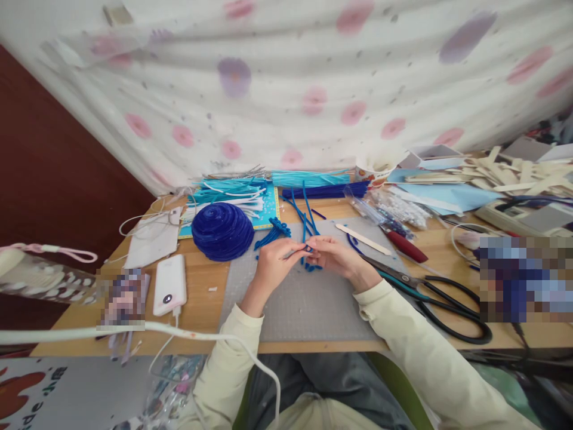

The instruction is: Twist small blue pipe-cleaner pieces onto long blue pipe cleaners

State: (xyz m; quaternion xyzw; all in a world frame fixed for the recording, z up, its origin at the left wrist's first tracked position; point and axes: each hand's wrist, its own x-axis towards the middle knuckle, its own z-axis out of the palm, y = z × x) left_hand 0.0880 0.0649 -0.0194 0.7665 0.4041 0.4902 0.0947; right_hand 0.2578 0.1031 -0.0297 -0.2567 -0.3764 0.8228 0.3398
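Observation:
My left hand (275, 260) and my right hand (338, 257) meet above a grey cutting mat (290, 313). Both pinch a thin blue pipe cleaner (304, 230) between thumb and fingers; its gripped part is mostly covered by the fingertips. More blue pipe cleaners (293, 206) lie just beyond the hands. Several curled blue ends (313, 268) show under my right fingers. Beside my left hand rests a small bunch of blue pipe cleaners with coiled tips (277, 227). Farther left sits a dark blue dome (222, 232) of wound fuzzy strands.
Large black-handled scissors (452, 292) and a red-handled tool (407, 246) lie right, near a flat wooden stick (362, 239). Pipe cleaner bundles (313, 178) line the back by a paper cup (373, 172). A white power bank (170, 283) lies left; its cable crosses the foreground.

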